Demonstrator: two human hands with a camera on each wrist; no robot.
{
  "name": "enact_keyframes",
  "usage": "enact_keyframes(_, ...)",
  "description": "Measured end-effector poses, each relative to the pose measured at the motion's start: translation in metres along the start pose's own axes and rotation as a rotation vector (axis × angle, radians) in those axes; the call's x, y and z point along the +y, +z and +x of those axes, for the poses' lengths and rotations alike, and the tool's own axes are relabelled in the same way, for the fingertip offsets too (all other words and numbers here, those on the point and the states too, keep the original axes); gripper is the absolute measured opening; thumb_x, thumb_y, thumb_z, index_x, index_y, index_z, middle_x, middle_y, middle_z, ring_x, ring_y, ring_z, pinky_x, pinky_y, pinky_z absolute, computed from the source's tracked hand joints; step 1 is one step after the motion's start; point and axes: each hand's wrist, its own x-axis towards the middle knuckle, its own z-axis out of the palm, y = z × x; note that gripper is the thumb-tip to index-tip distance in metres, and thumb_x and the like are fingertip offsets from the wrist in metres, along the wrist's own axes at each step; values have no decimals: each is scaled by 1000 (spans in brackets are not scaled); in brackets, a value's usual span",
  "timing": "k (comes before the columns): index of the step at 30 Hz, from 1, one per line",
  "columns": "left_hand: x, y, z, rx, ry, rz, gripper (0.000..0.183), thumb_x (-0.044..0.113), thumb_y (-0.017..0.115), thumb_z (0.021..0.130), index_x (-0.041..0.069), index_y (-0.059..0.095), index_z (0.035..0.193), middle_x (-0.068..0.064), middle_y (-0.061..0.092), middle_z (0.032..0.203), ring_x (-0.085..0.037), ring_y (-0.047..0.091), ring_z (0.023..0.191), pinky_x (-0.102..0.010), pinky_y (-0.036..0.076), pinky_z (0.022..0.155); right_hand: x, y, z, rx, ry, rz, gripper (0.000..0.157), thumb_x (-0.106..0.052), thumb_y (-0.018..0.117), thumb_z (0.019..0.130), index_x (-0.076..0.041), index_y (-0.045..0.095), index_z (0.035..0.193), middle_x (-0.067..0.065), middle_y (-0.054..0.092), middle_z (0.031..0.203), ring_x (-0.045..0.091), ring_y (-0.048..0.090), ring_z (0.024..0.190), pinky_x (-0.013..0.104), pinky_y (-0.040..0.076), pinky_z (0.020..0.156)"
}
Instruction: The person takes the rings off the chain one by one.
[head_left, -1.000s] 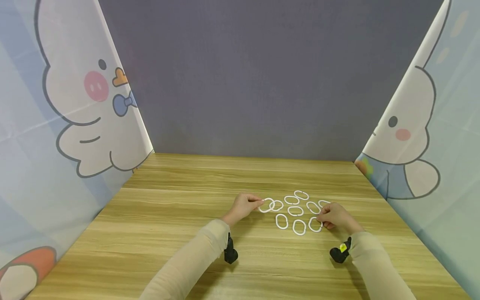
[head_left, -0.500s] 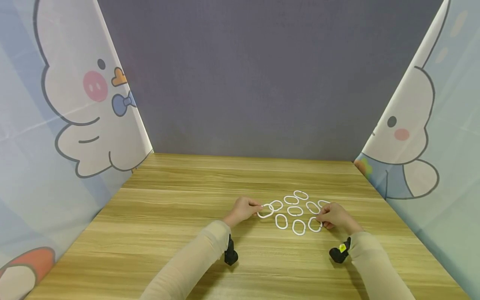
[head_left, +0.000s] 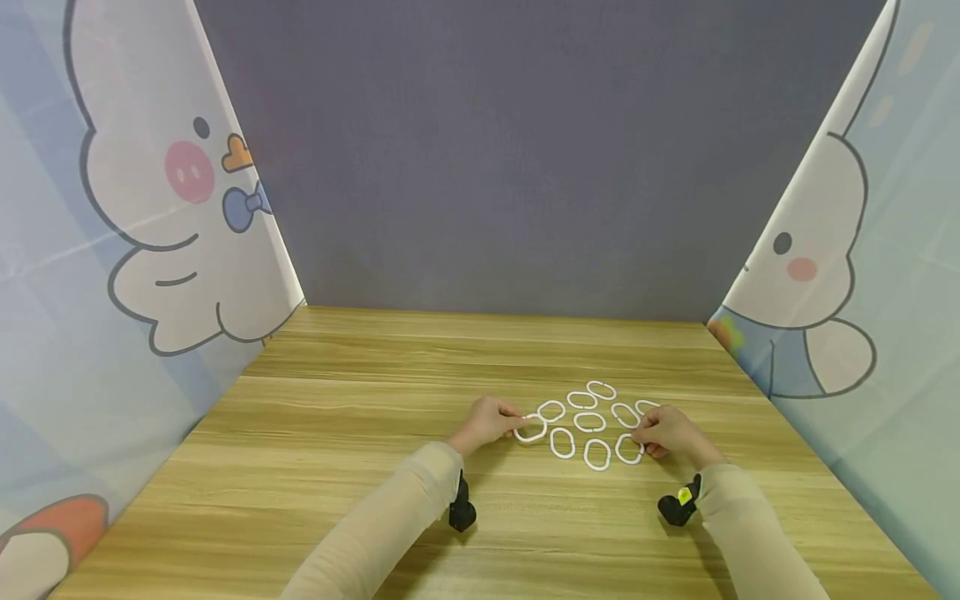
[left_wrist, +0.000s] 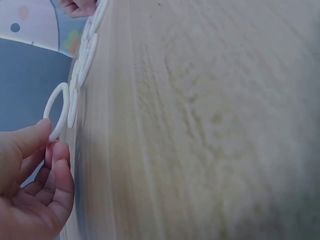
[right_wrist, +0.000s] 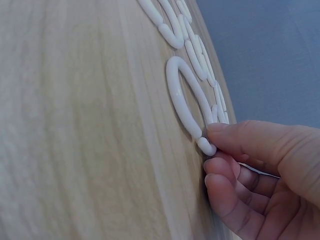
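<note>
In the head view my left hand pinches a white oval plastic link ring between thumb and fingers. That ring is tilted up off the wood, as the left wrist view shows. Its far edge is close to another white link. My right hand pinches the near-right end of a second split link ring, which lies almost flat on the table. A small slit in that ring shows beside my thumb. Several more white links, such as one link, lie between the hands.
The wood-grain table runs back to a dark grey panel. Printed cartoon curtains stand at the left and right. A black wrist camera hangs under the left sleeve, another black camera under the right.
My left hand has come slightly nearer with its link, which overlapped the neighbouring link more before. My right hand and the other links have hardly moved.
</note>
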Motion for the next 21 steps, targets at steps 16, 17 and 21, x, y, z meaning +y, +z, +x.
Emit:
enact_keyframes(16,0,3,-2,-26,31,134,5,8,71,81,3,71,78,2,62,66,-6,53,53,-17,43,48,1,-1,0,-4,-24,-22,12,-4,67,83,1,60,73,2,56,60,12,53,54,26,49,49)
enact_keyframes(17,1,4,-2,-27,36,151,5,7,71,81,3,70,77,2,61,66,-6,52,52,-17,43,48,0,-1,0,-5,-22,-20,12,-4,66,82,0,60,73,2,55,60,12,53,54,26,49,49)
enact_keyframes(21,3,4,-3,-26,41,209,10,7,71,81,5,69,72,2,58,62,-7,50,51,-18,40,46,0,-1,0,-9,-22,-19,12,-4,66,82,0,60,73,2,55,60,12,53,53,26,49,49)
